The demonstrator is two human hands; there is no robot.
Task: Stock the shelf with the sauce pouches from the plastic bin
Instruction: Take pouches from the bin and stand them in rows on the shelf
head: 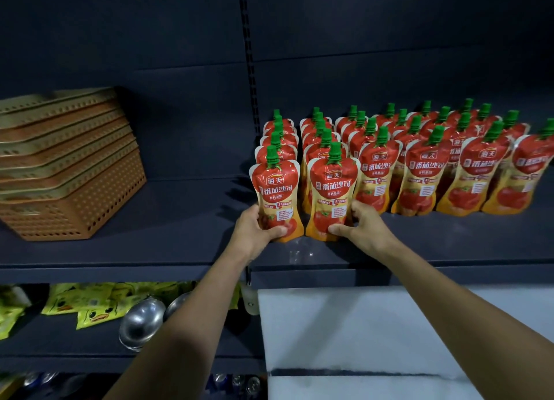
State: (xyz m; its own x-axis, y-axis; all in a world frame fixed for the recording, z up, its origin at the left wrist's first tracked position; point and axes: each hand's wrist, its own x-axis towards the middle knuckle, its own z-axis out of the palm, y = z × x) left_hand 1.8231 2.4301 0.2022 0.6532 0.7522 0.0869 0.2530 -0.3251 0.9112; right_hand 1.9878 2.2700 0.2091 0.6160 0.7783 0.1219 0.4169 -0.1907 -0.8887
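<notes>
Two upright pouches are gripped low down, left pouch [275,189] wrapped by the left hand [254,228], right pouch [331,194] by the right hand [359,224], so they likely just get slid back to the far rows [419,147].

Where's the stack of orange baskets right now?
The stack of orange baskets sits at the left of the upper shelf, well left of the sauce pouches.

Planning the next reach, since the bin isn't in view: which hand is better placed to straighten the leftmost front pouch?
Left. The left hand already grips the leftmost front pouch; the right hand holds the neighbouring pouch.
</notes>
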